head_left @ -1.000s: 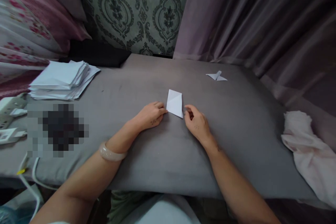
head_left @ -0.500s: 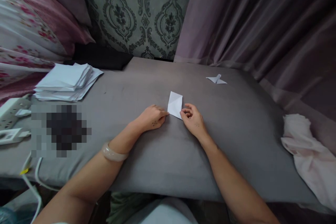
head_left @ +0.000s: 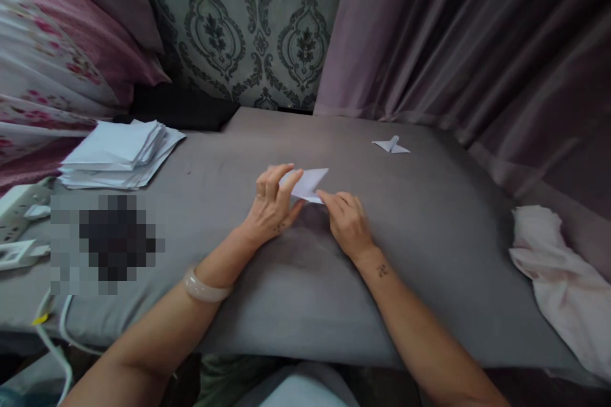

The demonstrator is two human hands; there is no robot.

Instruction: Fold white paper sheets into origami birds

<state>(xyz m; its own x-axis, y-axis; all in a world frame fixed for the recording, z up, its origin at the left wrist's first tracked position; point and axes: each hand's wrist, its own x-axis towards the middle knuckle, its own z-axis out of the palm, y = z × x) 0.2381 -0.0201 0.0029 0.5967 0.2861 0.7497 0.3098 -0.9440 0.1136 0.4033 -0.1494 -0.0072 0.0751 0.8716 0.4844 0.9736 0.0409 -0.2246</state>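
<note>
A small folded sheet of white paper (head_left: 309,182) is between my two hands, just above the grey cloth surface. My left hand (head_left: 274,197) grips its left side, fingers over the top and thumb below, hiding that end. At the lower right corner, my right hand (head_left: 347,216) pinches the paper between thumb and index finger, the other fingers curled. One pointed corner of the paper sticks out to the upper right. Farther back on the right lies a folded white paper figure (head_left: 392,145) with two spread points and a raised middle.
A stack of white paper (head_left: 114,152) sits at the back left, near a folded black cloth (head_left: 186,108). White power strips (head_left: 21,210) with cables are at the left edge, beside a blurred dark patch (head_left: 119,238). A pale pink cloth (head_left: 544,254) lies at right.
The paper has turned and tilted, its point now toward the upper right. My left hand has moved from its lower left corner to wrap over its left side.
</note>
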